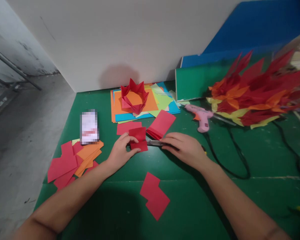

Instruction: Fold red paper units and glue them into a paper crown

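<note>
My left hand (120,150) pinches a small folded red paper piece (138,139) just above the green table (215,200), thumb below and fingers on top. My right hand (183,146) lies palm down over a pair of scissors (153,142), whose metal blades stick out to the left toward the folded piece; the handles are hidden under the hand. A stack of red paper squares (161,124) lies just beyond the two hands. Two red squares (154,195) lie nearer to me.
A red folded paper crown (134,96) sits on a stack of coloured sheets (165,100). A pink glue gun (201,118) with a black cord (236,160) lies right. A large red-orange paper flower (257,90), red and orange scraps (72,161) and a phone (89,127) surround them.
</note>
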{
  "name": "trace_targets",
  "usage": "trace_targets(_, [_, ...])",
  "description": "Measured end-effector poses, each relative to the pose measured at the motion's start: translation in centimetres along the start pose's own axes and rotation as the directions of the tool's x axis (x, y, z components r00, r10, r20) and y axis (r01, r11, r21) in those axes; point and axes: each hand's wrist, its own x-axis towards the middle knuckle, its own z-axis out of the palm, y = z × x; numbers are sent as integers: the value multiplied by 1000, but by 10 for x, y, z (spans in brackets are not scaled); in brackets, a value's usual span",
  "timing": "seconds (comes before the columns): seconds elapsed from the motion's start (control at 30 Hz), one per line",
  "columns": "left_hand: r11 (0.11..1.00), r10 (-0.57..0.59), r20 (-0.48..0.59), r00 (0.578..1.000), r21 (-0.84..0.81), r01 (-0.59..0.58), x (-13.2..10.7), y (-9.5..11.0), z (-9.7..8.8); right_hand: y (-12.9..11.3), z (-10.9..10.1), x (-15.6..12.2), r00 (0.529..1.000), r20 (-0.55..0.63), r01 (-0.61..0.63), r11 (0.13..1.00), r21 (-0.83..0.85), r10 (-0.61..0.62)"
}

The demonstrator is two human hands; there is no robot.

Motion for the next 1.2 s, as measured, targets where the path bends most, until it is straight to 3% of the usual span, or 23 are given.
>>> trace_targets(0.2, [996,36,-14,999,87,-35,-1,-5,3,-1,-2,2,995,77,59,994,95,-66])
trace_targets(0.43, [954,113,-85,990,286,-85,-4,0,1,7,-13,-1,991,119,31,978,208,-57])
trace_targets(0.6, [944,258,56,964,198,-264,-4,-4,3,7,-10,-1,994,83,46,979,196,-64])
trace_targets(0.83, [916,315,72,946,237,-323,-2,-12,4,9,-5,-1,990,77,105,986,131,-116])
trace_targets(1.2, [899,308,204,929,256,-355,4,-12,-9,6,-8,-2,983,116,129,984,121,-143])
